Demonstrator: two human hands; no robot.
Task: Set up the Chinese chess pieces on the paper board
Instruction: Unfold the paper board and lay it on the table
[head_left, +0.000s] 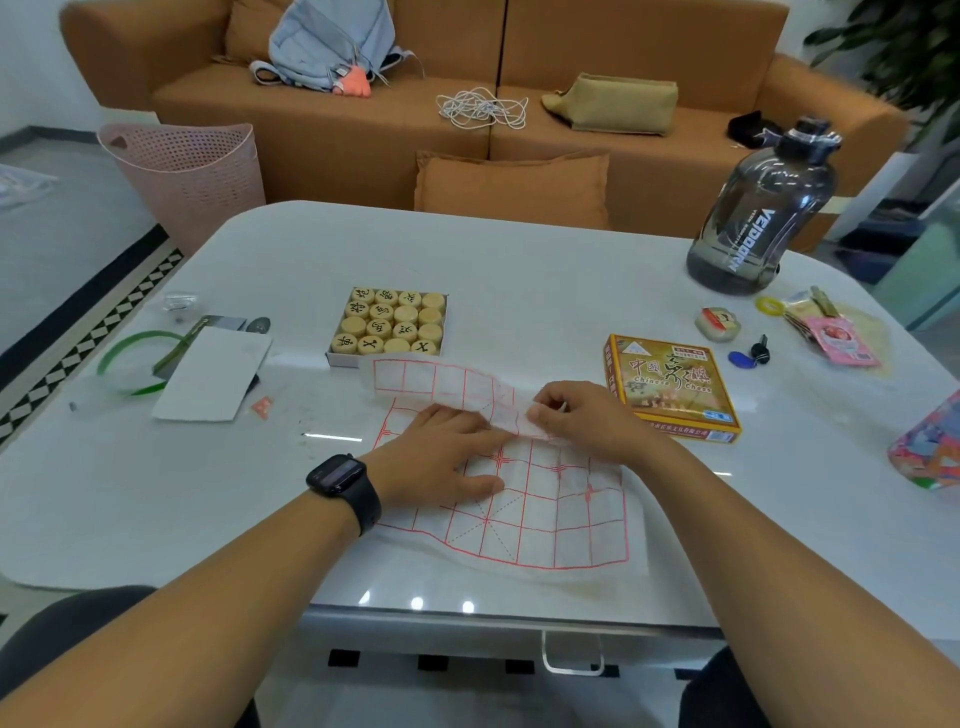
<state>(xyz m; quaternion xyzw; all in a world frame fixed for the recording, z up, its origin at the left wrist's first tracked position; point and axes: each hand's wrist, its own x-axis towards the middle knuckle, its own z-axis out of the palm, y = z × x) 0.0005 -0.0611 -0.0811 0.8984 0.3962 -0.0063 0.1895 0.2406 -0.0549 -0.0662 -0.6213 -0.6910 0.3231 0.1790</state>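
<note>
so the chess pieces (388, 322) sit packed in their open tray (332, 358) behind the paper board (540, 499); left hand (441, 457) lies flat on the board; right hand (582, 415) pinches its folded far edge; lid (672, 387) sits just right

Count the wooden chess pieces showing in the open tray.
16 chess pieces, a four-by-four top layer filling the tray behind the paper board. None on the board yet. More may lie hidden underneath.
</note>
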